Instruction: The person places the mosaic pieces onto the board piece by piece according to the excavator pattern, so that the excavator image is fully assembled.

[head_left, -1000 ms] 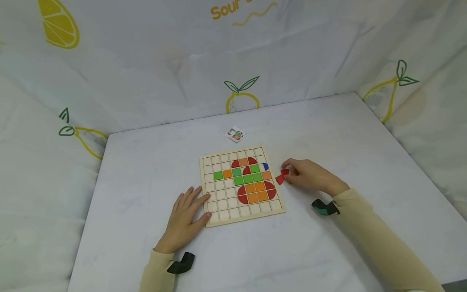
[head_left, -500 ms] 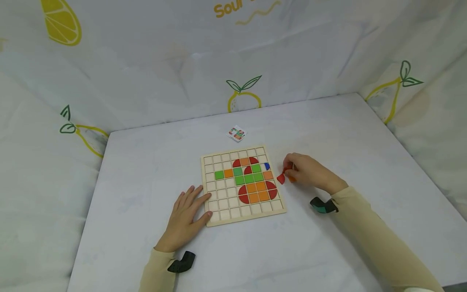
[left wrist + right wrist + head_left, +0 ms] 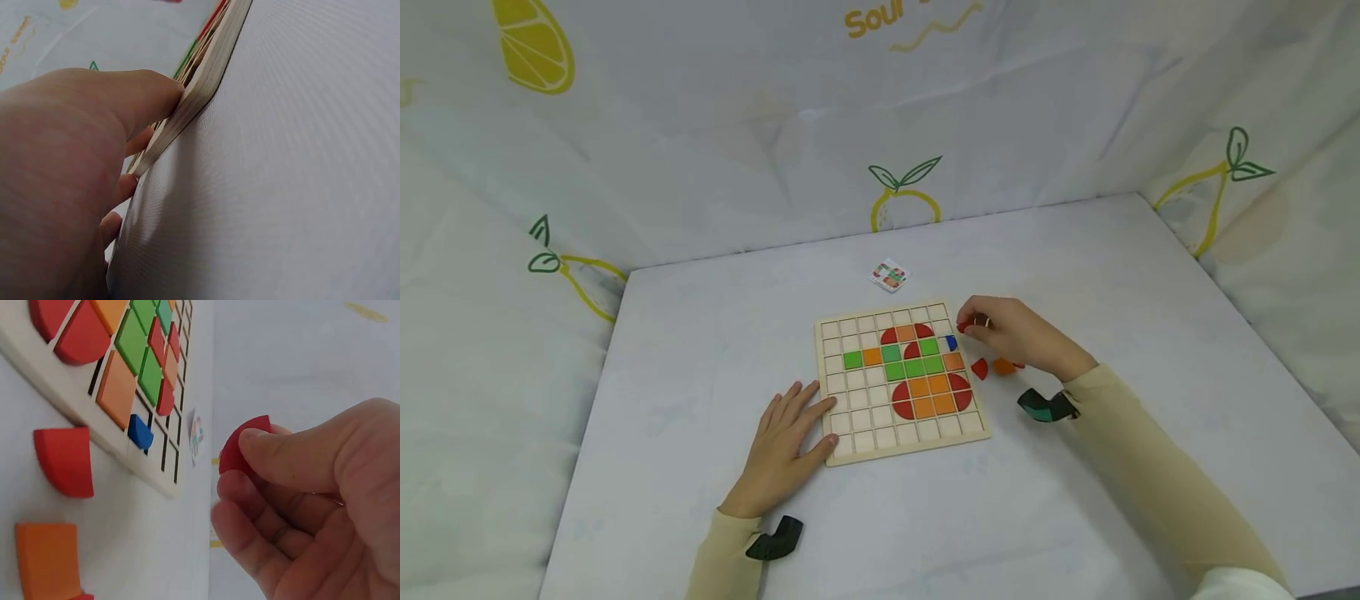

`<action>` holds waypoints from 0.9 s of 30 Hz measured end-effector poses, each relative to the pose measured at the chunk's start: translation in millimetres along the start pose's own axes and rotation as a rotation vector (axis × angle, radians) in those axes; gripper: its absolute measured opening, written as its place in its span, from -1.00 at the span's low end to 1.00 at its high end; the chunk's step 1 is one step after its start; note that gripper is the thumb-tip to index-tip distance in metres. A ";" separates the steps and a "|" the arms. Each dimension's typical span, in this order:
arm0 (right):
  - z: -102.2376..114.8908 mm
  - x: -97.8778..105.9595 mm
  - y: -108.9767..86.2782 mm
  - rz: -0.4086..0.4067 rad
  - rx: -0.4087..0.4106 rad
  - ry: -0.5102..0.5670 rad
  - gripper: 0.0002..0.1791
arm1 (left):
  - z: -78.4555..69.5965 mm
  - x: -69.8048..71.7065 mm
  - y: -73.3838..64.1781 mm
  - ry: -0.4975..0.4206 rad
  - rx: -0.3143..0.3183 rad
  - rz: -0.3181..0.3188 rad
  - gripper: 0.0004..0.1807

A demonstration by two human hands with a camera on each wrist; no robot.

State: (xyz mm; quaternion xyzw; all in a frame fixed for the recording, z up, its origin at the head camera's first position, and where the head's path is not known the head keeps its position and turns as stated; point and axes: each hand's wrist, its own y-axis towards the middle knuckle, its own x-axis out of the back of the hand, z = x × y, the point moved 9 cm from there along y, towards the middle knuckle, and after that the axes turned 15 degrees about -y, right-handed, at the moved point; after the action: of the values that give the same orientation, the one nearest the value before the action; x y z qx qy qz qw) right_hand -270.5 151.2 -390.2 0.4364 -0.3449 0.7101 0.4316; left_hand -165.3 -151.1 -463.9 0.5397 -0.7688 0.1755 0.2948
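Note:
A wooden grid board lies on the white table with coloured tiles set in its cells: green and orange squares, red quarter-circles and a small blue piece. My left hand rests at the board's left edge, fingers spread, with thumb and index fingertips on the rim. In my right hand a red quarter-circle tile is pinched between thumb and fingers, raised beside the board's upper right corner. Below that hand, a second red quarter-circle tile and an orange square tile lie on the table.
A small printed pattern card lies behind the board. Another bit of red shows by the orange tile, partly hidden by my right hand. A white curtain with lemon drawings stands along the table's back edge.
My right hand has picked up a red quarter-circle tile and moved it up and left toward the board's upper right corner, uncovering the orange tile. My left hand has stayed put.

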 end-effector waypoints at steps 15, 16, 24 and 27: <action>36.5 1.1 32.8 -0.073 0.074 0.171 -0.82 | 0.5 0.8 0.0 0.012 -0.008 -0.004 -0.40; 39.8 0.2 34.8 -0.069 0.078 0.181 -0.82 | 0.2 1.0 -0.1 0.014 -0.009 -0.005 -0.41; 68.0 -16.6 53.8 -0.004 0.112 0.263 -0.82 | -0.4 1.8 -0.5 0.023 -0.012 -0.003 -0.41; 79.0 -23.8 61.1 0.016 0.138 0.278 -0.84 | 0.4 1.1 0.0 0.029 -0.012 0.001 -0.41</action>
State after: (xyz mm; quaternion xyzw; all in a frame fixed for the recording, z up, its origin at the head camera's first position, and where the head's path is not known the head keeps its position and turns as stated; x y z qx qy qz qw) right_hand -295.0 51.4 -388.8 0.3594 -0.2358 0.7892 0.4386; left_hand -165.6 -152.2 -463.5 0.5349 -0.7658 0.1789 0.3088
